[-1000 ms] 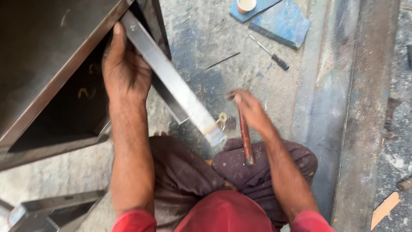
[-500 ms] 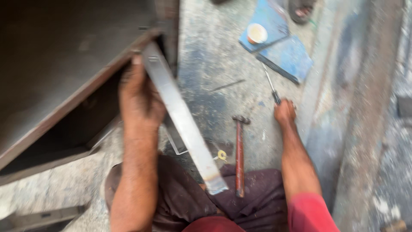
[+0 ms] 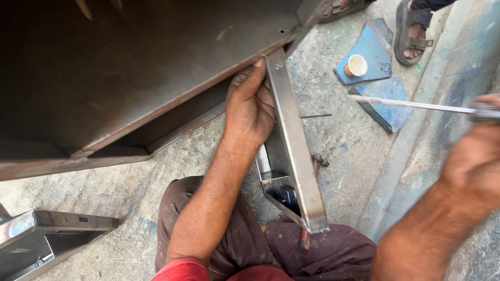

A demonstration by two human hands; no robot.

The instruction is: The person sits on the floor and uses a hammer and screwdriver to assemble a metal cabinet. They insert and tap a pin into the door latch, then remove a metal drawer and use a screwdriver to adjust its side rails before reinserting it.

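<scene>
**Steel strip steadied, screwdriver raised**

My left hand [image 3: 251, 106] lay flat against the inner face of a long steel strip [image 3: 295, 140], fingers pressed together and pointing up, with the thumb tip touching the strip's top end, close under the edge of the dark metal cabinet [image 3: 130, 67]. The strip ran down and to the right from that hand, ending above my lap. Behind it sat a small metal lock box [image 3: 278, 190]. My right hand [image 3: 476, 166] was well apart, at the right edge of the view, closed around the handle of a screwdriver [image 3: 411, 105]; its thin shaft pointed left, its tip above two blue slabs [image 3: 375, 78] on the concrete floor [image 3: 344, 140]. A paper cup [image 3: 357, 65] stood on the farther slab. Another person's sandalled foot [image 3: 414, 26] rested near the slabs. A hammer handle [image 3: 304, 238] showed just below the strip's lower end.
</scene>
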